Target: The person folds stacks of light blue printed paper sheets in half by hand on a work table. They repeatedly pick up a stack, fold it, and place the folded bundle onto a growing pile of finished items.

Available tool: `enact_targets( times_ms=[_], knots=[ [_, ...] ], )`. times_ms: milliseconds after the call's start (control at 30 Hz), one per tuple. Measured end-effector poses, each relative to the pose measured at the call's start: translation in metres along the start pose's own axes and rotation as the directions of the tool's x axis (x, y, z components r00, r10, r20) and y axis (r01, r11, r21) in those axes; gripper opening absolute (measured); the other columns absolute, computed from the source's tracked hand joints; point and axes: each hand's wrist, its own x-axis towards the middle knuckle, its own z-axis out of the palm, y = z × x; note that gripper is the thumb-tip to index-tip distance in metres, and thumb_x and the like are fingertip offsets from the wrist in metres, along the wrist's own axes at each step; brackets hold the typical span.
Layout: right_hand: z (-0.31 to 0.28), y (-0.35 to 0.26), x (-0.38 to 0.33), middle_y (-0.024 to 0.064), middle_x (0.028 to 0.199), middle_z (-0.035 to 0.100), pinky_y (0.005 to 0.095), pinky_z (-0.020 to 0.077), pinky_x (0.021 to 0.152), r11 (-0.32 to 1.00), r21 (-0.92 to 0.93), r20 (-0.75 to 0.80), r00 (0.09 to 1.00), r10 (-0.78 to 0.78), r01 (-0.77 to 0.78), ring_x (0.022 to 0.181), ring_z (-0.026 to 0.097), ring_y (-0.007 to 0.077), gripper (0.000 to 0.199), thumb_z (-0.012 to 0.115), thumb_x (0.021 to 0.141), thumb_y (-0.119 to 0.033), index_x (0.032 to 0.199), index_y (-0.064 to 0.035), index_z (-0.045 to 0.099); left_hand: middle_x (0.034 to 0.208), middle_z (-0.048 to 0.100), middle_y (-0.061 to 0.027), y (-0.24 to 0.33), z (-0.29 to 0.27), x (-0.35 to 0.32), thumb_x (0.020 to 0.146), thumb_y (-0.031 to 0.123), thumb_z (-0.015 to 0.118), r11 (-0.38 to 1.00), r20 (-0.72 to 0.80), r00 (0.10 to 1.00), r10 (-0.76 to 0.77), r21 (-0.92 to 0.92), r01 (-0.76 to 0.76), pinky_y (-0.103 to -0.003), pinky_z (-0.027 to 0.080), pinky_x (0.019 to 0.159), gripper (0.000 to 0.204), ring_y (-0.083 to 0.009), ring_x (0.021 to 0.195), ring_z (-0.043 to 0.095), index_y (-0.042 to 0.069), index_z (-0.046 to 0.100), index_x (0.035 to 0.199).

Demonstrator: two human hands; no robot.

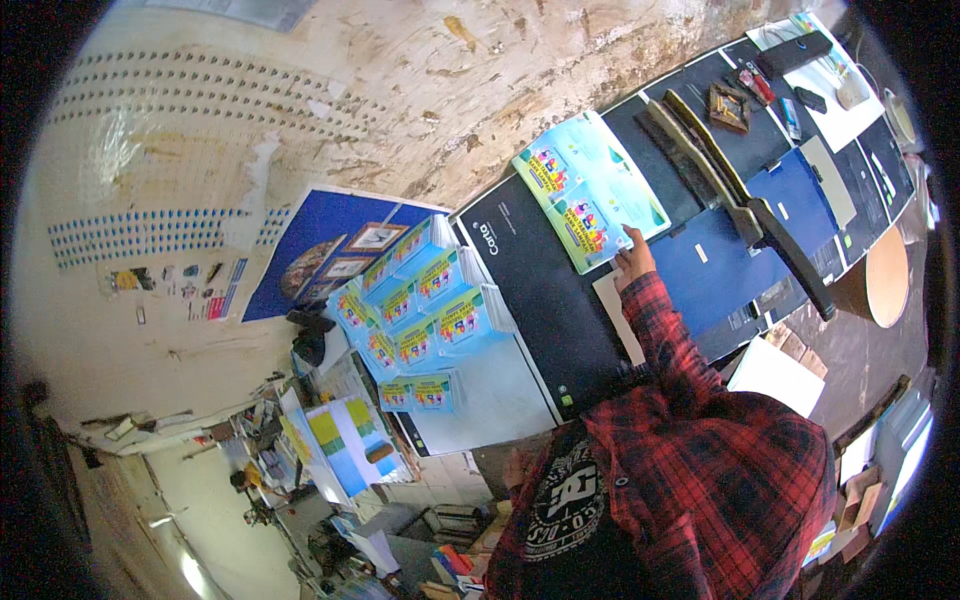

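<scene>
A stack of blue, green and yellow printed sheets [597, 190] lies on the black worktop [515, 245], up against the wall. My right hand [634, 262], in a red plaid sleeve, is at the near edge of these sheets. A finger rests over the edge and the thumb sits by it, pinching the border. My left hand [516, 467] is a small dark patch by the worktop's near edge, next to my black shirt; its fingers cannot be made out. To the left, several piles of smaller printed booklets [440, 325] stand close together on a pale board.
A long dark bar [790, 260] crosses the blue boards [705, 260] on the right. Beyond it are a small wooden tray [728, 107] and white paper [835, 105]. A round brown tub [885, 278] stands beside the worktop; a blue poster [265, 270] leans at the wall.
</scene>
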Motion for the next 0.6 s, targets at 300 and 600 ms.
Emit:
enact_targets(
  times_ms=[300,600],
  knots=[
    [0.055,-0.004,0.027,0.0118,0.098,0.063,0.0399,0.0531,0.072,0.947,0.016,0.177,0.931,-0.320,0.322,0.079,0.063,0.0263,0.038,0.067,0.077,-0.001,0.112,0.0019,0.053,0.101,0.064,-0.0125,0.017,-0.002,0.004,0.090,0.030,0.058,0.986,-0.032,0.985,0.169,-0.010,-0.169,-0.027,0.049,0.069,0.043,-0.0172,0.085,0.062,0.000,0.051,0.120],
    [0.033,-0.022,-0.152,0.0145,0.092,0.067,0.0325,0.0484,0.076,0.213,-0.318,0.735,0.382,-0.560,0.924,0.082,0.064,0.0218,0.030,0.067,0.079,-0.011,0.105,0.0024,0.061,0.112,0.060,-0.0136,0.208,0.047,-0.026,0.095,0.025,0.049,0.772,0.261,0.740,0.620,-0.370,-0.516,-0.034,0.049,0.083,0.037,-0.0214,0.100,0.060,0.003,0.048,0.124]
  ],
)
